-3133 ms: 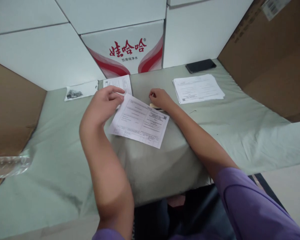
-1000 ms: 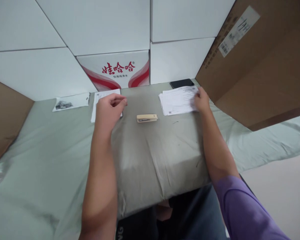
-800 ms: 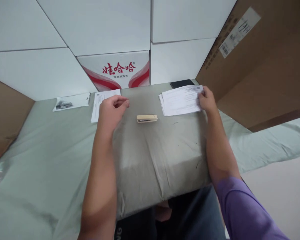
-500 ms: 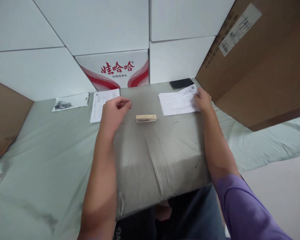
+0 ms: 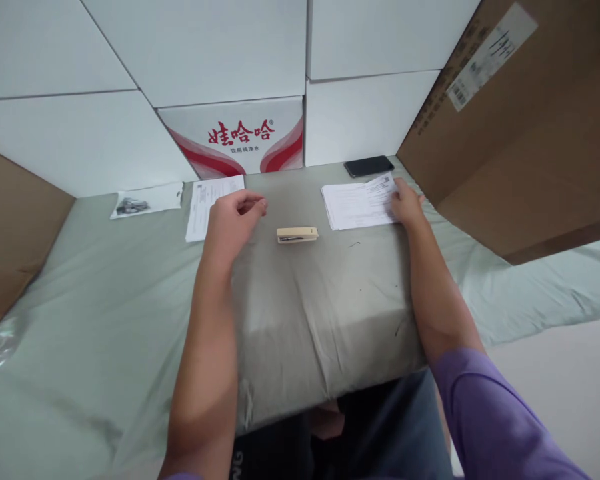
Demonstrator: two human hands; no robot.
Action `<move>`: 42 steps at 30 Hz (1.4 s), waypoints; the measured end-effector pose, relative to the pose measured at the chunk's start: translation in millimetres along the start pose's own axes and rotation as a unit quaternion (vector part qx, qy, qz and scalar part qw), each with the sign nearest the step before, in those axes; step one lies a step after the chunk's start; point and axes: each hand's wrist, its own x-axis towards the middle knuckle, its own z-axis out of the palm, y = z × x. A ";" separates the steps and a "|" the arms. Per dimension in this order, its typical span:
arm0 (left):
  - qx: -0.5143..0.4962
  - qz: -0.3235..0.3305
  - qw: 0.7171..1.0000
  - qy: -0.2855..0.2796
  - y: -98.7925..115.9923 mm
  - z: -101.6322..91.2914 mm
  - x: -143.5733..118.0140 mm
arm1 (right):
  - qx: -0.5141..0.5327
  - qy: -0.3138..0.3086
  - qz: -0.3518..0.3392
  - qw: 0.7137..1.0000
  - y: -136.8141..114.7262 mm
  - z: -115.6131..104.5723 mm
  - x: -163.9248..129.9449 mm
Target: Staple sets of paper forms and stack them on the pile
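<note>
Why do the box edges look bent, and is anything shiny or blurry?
Head view: the wide lens bows the white boxes and slants their seams; soft, even light, only faint shadows under the left hand and beige stapler; no strong glare, just a dull sheen on the black phone; print on the paper stack under the right hand is too blurred to read.

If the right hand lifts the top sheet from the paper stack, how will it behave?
The top sheet looks thin, so it will probably flop and bend. The paper stack shows loose, uneven edges, so neighbouring sheets may slide along. The right hand rests at one edge, so the sheet likely droops.
</note>
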 end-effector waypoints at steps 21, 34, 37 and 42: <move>-0.004 0.007 1.000 0.013 -0.3 -6.3 -3.7 | -0.029 -0.001 0.010 1.000 -18.1 -25.2 0.3; 0.001 0.004 1.000 0.001 5.4 -9.6 -6.2 | -0.175 -0.320 -0.096 0.926 -82.3 -22.6 -37.5; 0.000 0.005 1.000 0.000 4.9 -10.4 -6.0 | -0.153 -0.317 -0.111 0.929 -87.4 -22.2 -41.2; -0.012 0.010 1.000 0.002 3.6 -13.5 -5.1 | -0.137 -0.320 -0.124 0.929 -87.3 -20.2 -41.2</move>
